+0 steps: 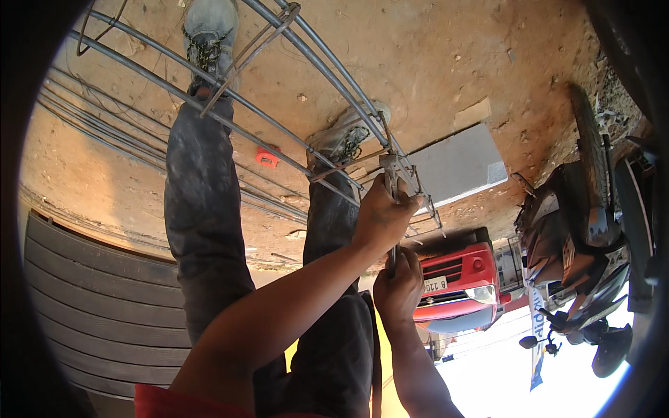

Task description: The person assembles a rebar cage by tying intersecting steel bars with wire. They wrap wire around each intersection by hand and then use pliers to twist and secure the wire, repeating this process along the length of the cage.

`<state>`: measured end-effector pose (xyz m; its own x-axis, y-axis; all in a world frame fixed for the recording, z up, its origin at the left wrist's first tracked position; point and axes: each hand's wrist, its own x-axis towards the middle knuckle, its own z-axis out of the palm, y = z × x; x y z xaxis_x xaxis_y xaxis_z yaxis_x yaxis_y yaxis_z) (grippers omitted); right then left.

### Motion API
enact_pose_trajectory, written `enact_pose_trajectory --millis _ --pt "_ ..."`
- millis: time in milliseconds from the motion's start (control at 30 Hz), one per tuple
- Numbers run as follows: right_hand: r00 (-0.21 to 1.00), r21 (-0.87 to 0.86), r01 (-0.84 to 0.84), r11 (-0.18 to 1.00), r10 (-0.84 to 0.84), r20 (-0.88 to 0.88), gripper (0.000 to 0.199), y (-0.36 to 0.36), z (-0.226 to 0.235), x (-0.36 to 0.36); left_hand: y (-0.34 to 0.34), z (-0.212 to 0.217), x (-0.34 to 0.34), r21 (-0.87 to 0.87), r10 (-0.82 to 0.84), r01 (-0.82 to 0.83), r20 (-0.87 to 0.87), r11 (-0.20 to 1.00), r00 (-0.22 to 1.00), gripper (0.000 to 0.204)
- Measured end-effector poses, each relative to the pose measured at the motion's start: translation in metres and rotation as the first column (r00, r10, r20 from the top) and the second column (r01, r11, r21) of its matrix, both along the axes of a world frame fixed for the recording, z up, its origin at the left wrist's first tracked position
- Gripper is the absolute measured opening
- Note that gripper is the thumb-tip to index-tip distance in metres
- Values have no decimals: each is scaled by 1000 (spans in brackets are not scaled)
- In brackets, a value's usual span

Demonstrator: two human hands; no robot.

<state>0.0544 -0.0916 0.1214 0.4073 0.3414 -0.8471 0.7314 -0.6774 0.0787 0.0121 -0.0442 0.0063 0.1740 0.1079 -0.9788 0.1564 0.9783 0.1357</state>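
Both of my hands are closed on a long metal hand tool (389, 164) with a blocky, jaw-like head; its exact kind is not clear. My left hand (380, 217) wraps the shaft just below the head. Lower down, my right hand (400, 287) grips the dark handle end. The tool's head sits against the end of a rebar cage (272, 124), close to a wire stirrup (348, 166). Long bars of the cage run from the upper left across my legs, with bent stirrups around them. My fingers hide part of the tool.
My shoes (212, 28) stand on bare dirt among the bars. A red tape measure (267, 156) lies between my legs, near loose rods (118, 136). A grey slab (453, 166) lies right of the cage. Beyond are a red vehicle (456, 279), a motorcycle (578, 244) and a slatted shutter (97, 299).
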Motion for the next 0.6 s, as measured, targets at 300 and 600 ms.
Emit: enact_pose_trajectory --millis 300,600 --pt "997 181 -28 983 41 -64 54 21 17 11 38 -7 -13 -575 411 -254 158 778 898 23" --pt "996 52 -60 997 63 -62 52 18 8 10 37 -13 -18 -16 -371 385 229 923 900 18"
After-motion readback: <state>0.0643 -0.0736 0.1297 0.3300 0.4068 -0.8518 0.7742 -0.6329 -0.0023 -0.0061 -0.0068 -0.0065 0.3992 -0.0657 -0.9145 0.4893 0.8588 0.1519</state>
